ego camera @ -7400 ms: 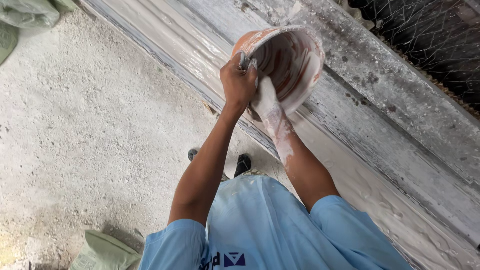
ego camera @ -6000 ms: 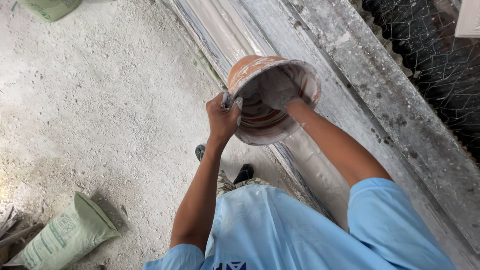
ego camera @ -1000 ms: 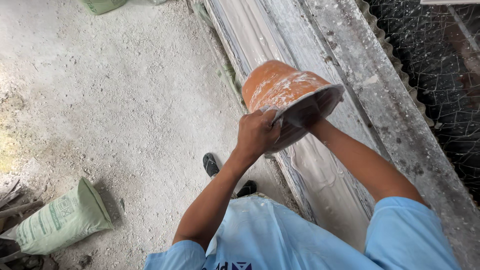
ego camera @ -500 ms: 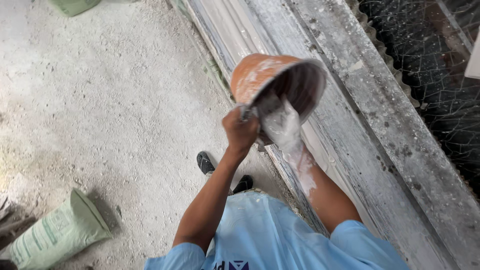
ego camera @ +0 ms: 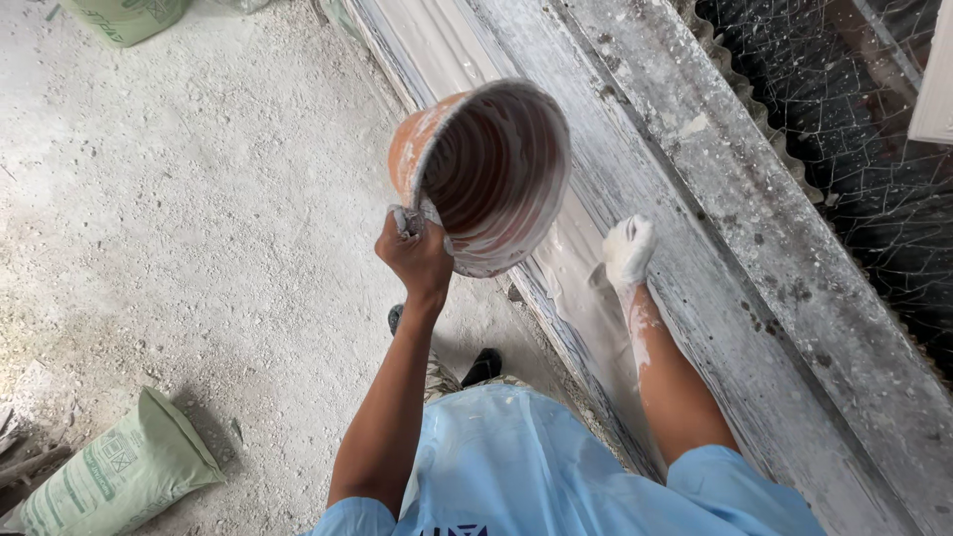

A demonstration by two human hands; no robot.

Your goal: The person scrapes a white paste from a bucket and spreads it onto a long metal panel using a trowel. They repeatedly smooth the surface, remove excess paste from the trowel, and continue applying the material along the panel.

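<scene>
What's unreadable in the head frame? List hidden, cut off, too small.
- Left hand: fingers wrap the rim of the orange bowl, so the grip is hidden by the hand itself.
- Bowl bottom: too shadowed to tell whether any white paste remains.
- Right hand: coated white, palm down on the long mould; anything under it is hidden.
- Green sack: cut off by the left edge.
- Behind the wire mesh: too dark.
</scene>
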